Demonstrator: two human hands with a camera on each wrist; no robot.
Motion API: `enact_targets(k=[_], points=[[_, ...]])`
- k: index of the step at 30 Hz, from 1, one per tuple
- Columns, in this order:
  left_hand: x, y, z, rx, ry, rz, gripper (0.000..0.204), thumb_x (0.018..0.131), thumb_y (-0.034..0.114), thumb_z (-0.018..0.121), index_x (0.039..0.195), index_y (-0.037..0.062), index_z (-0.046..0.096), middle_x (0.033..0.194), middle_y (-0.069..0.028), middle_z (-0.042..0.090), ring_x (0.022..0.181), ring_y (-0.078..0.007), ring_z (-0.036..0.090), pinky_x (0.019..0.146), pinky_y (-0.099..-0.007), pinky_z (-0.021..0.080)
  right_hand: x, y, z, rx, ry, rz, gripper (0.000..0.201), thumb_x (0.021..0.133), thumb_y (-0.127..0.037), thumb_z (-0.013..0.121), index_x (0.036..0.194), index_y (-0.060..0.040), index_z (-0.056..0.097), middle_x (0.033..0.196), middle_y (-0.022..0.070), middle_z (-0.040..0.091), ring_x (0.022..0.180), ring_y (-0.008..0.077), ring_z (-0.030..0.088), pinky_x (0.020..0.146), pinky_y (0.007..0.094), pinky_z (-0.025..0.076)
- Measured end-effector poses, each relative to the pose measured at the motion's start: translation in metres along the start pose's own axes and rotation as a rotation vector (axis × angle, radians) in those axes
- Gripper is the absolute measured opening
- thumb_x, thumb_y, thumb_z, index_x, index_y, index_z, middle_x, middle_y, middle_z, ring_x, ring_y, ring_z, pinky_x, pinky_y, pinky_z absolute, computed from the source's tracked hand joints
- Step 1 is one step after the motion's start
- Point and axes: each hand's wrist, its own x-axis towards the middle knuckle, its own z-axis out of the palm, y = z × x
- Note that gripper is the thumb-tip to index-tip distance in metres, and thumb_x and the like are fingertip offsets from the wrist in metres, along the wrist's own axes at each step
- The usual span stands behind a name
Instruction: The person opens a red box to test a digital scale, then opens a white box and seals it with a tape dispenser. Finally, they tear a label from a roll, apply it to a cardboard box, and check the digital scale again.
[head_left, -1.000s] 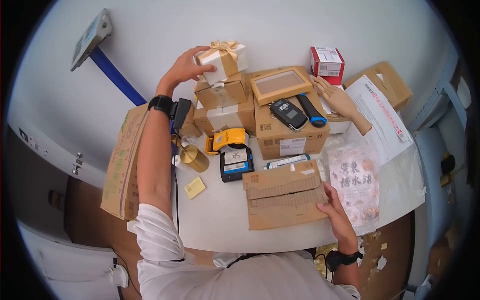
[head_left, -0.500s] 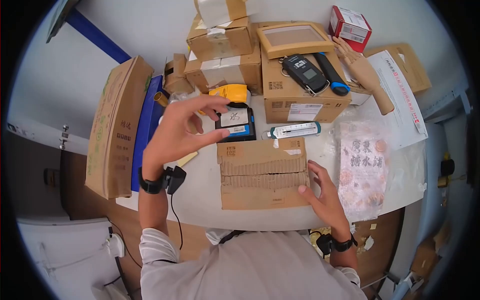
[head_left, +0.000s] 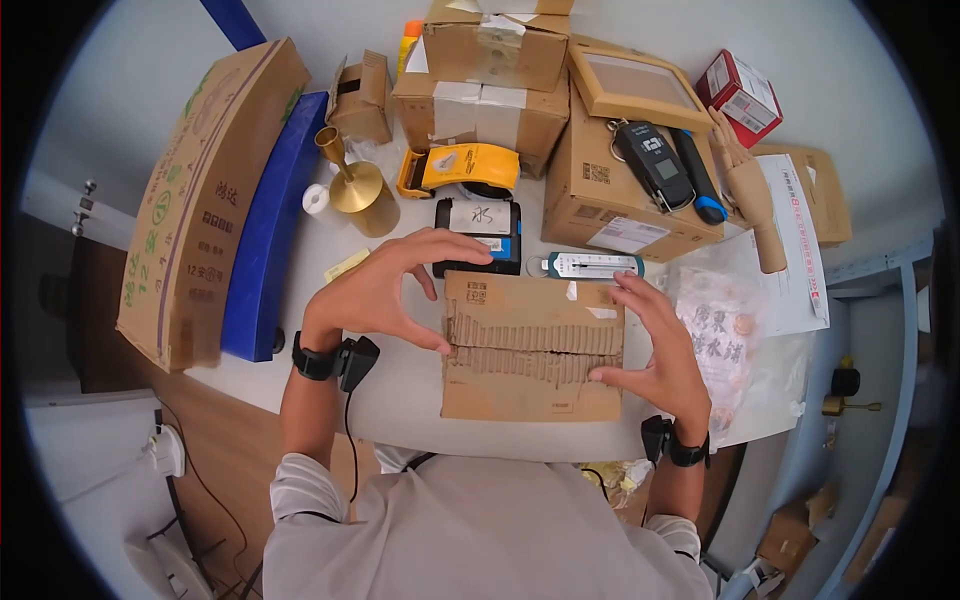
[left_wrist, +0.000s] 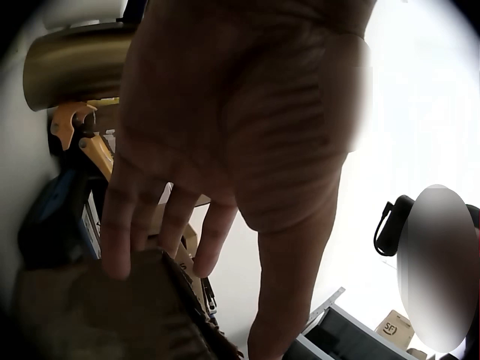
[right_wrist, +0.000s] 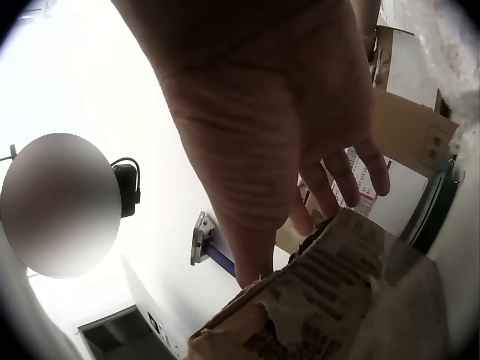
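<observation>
A flat brown cardboard box (head_left: 535, 395), its top seam torn and showing ridged corrugation, lies on the white table (head_left: 410, 415) in front of the person. The left hand (head_left: 375, 295) hovers at its left side, fingers spread and thumb tip at the box edge. At the opposite side is the right hand (head_left: 665, 350), its thumb over the top face and its fingers reaching past the right edge. Both wrist views show straight, parted fingers close to the torn cardboard (right_wrist: 322, 292). Just beyond the box sit a black label printer (head_left: 510, 235) and a teal-and-white spring scale (head_left: 597, 266).
Stacked cartons (head_left: 490, 115) stand at the back, with a yellow tape dispenser (head_left: 465, 168) before them. A brass bottle (head_left: 370, 200) is at left, near a tall carton (head_left: 190, 230). On a larger box (head_left: 580, 190) lies a black luggage scale (head_left: 655, 165); a wooden hand (head_left: 750, 195) rests beside it.
The left hand has come down from the white gift box atop the stack to the cardboard box's left side. The box now lies squarer, and the right hand stays at its right side.
</observation>
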Motion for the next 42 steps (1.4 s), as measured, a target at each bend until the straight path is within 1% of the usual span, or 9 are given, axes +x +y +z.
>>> enact_targets(k=[6, 10, 12, 15, 25, 31, 36, 38, 42], points=[[-0.009, -0.025, 0.011, -0.172, 0.066, -0.034, 0.081, 0.059, 0.018, 0.098, 0.134, 0.0155, 0.067, 0.140, -0.0064, 0.062, 0.121, -0.0188, 0.060, 0.076, -0.0269, 0.057, 0.011, 0.003, 0.008, -0.217, -0.010, -0.143, 0.060, 0.070, -0.020, 0.090, 0.123, -0.0045, 0.067, 0.127, 0.0115, 0.068, 0.127, 0.0342, 0.060, 0.102, 0.0438, 0.051], [-0.013, -0.032, 0.017, -0.196, 0.108, -0.008, 0.078, 0.060, 0.015, 0.098, 0.132, 0.0142, 0.069, 0.132, -0.0057, 0.066, 0.114, -0.0168, 0.063, 0.073, -0.0258, 0.056, 0.020, -0.002, 0.003, -0.233, -0.028, -0.132, 0.064, 0.063, -0.025, 0.094, 0.117, -0.0031, 0.068, 0.124, 0.0136, 0.069, 0.118, 0.0352, 0.064, 0.099, 0.0446, 0.051], [-0.014, -0.032, 0.018, -0.234, 0.150, 0.013, 0.077, 0.060, 0.015, 0.098, 0.131, 0.0137, 0.069, 0.130, -0.0055, 0.067, 0.112, -0.0163, 0.063, 0.073, -0.0257, 0.056, 0.030, -0.014, 0.004, -0.224, 0.012, -0.237, 0.068, 0.061, -0.028, 0.095, 0.117, -0.0028, 0.067, 0.119, 0.0134, 0.070, 0.110, 0.0339, 0.067, 0.094, 0.0426, 0.053], [-0.013, -0.033, 0.020, -0.295, 0.146, 0.019, 0.076, 0.059, 0.015, 0.098, 0.129, 0.0129, 0.070, 0.130, -0.0058, 0.066, 0.111, -0.0158, 0.063, 0.071, -0.0251, 0.055, 0.032, -0.012, 0.012, -0.244, -0.004, -0.262, 0.072, 0.059, -0.032, 0.096, 0.118, -0.0030, 0.066, 0.115, 0.0127, 0.071, 0.106, 0.0336, 0.067, 0.092, 0.0418, 0.053], [-0.013, -0.035, 0.018, -0.321, 0.095, 0.010, 0.076, 0.059, 0.012, 0.097, 0.130, 0.0130, 0.068, 0.134, -0.0060, 0.064, 0.113, -0.0155, 0.063, 0.070, -0.0243, 0.055, 0.035, -0.021, 0.015, -0.360, 0.052, -0.351, 0.064, 0.062, -0.036, 0.093, 0.112, -0.0032, 0.068, 0.108, 0.0097, 0.070, 0.099, 0.0306, 0.066, 0.087, 0.0416, 0.053], [-0.014, -0.037, 0.019, -0.379, 0.138, -0.027, 0.066, 0.066, 0.012, 0.094, 0.127, 0.0111, 0.070, 0.130, -0.0062, 0.066, 0.112, -0.0149, 0.063, 0.070, -0.0245, 0.055, 0.029, -0.019, 0.021, -0.438, 0.113, -0.405, 0.048, 0.071, -0.025, 0.089, 0.108, -0.0021, 0.069, 0.106, 0.0113, 0.072, 0.091, 0.0299, 0.069, 0.081, 0.0374, 0.056], [-0.012, -0.041, 0.025, -0.403, 0.192, -0.049, 0.047, 0.077, 0.013, 0.088, 0.120, 0.0090, 0.073, 0.122, -0.0063, 0.070, 0.110, -0.0141, 0.065, 0.071, -0.0249, 0.054, 0.037, -0.019, 0.023, -0.406, 0.346, -0.382, 0.021, 0.079, -0.004, 0.081, 0.097, -0.0017, 0.070, 0.097, 0.0109, 0.076, 0.080, 0.0265, 0.072, 0.071, 0.0329, 0.057], [-0.011, -0.041, 0.027, -0.399, 0.243, -0.002, 0.037, 0.083, 0.019, 0.085, 0.117, 0.0086, 0.075, 0.116, -0.0029, 0.073, 0.101, -0.0098, 0.065, 0.071, -0.0235, 0.052, 0.041, -0.022, 0.022, -0.389, 0.364, -0.377, 0.019, 0.078, -0.002, 0.081, 0.094, -0.0022, 0.070, 0.096, 0.0108, 0.076, 0.080, 0.0256, 0.072, 0.070, 0.0324, 0.057], [-0.012, -0.040, 0.026, -0.422, 0.255, -0.032, 0.034, 0.083, 0.013, 0.083, 0.115, 0.0079, 0.074, 0.118, -0.0070, 0.071, 0.109, -0.0143, 0.066, 0.073, -0.0256, 0.053, 0.043, -0.023, 0.021, -0.365, 0.373, -0.375, 0.019, 0.077, 0.001, 0.081, 0.091, -0.0031, 0.070, 0.094, 0.0106, 0.076, 0.080, 0.0245, 0.072, 0.068, 0.0318, 0.056]])
